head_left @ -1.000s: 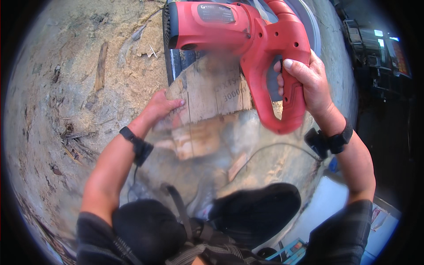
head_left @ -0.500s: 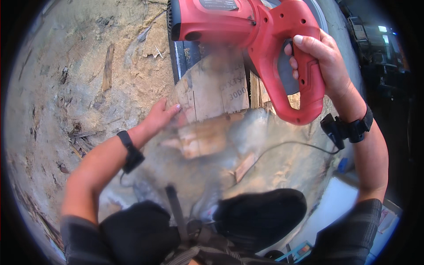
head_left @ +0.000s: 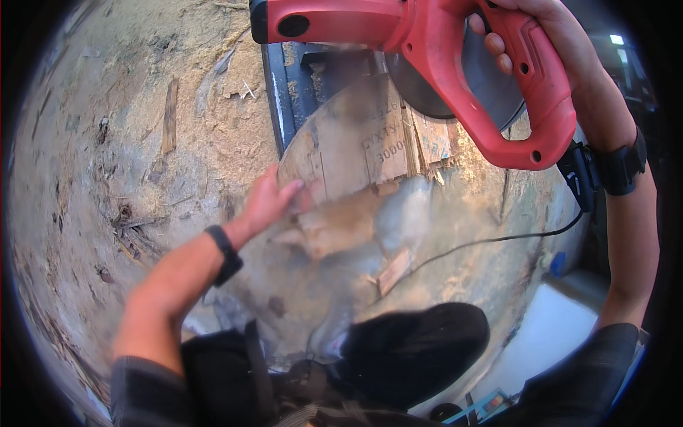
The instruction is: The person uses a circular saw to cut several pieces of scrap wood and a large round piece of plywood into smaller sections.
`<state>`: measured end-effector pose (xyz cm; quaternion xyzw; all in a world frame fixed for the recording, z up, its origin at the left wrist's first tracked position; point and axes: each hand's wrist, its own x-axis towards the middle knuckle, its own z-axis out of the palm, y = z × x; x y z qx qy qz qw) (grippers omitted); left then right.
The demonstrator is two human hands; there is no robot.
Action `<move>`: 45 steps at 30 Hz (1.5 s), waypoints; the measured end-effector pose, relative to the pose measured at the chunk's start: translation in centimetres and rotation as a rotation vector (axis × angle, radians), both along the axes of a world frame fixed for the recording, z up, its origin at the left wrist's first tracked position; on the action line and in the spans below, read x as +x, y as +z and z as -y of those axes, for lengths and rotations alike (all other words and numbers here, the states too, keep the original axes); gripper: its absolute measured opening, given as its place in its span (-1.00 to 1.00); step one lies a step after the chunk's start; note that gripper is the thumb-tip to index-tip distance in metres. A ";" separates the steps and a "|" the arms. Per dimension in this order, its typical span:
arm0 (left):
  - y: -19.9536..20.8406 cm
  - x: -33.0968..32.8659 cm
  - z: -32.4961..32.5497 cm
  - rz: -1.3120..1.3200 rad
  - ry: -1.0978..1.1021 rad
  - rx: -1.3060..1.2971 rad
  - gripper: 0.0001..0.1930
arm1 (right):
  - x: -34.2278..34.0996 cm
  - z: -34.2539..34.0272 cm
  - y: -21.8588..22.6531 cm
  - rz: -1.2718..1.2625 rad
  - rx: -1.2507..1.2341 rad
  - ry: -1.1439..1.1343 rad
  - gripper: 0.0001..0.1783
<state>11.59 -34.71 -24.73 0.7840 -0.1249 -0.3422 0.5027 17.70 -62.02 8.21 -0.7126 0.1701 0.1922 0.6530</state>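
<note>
My right hand (head_left: pixel 558 32) wraps round the D-shaped rear handle of a red chop saw (head_left: pixel 435 43), its fingertips showing inside the handle loop. A grey round blade (head_left: pixel 420 89) sits beneath the handle, by a split, ragged edge of wood. Under the saw lies a pale wooden board (head_left: pixel 345 153) with dark printed marks and an angled left edge. Gripping that board's near left corner is my left hand (head_left: pixel 267 203), thumb on top; its other fingers are partly hidden. Right of the split edge is a splintered wood piece (head_left: pixel 435 139) with blue print.
The saw's dark metal base (head_left: pixel 281 99) stands on a concrete floor strewn with sawdust (head_left: pixel 206 78) and wood slivers (head_left: pixel 171 114). A thin cable (head_left: pixel 491 240) runs from my right wrist device to a small wood block (head_left: pixel 395 272). A white panel (head_left: pixel 544 334) lies at lower right.
My right hand and the saw handle have swung up and to the right, uncovering more of the blade and the splintered wood beside the board. My left hand stays on the board's corner.
</note>
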 end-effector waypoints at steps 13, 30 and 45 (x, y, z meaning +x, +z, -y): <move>0.1 0.1 6.3 0.189 0.005 0.092 -0.57 | 0.6 -0.9 1.2 -0.118 0.047 -0.085 -0.64; 0.3 0.4 7.3 0.072 -0.014 0.203 -0.53 | -2.9 -1.2 -3.3 0.112 -0.300 -0.028 -0.71; 0.3 0.9 7.0 0.096 -0.031 0.172 -0.50 | -4.4 -1.2 -5.8 0.168 -0.280 -0.112 -0.75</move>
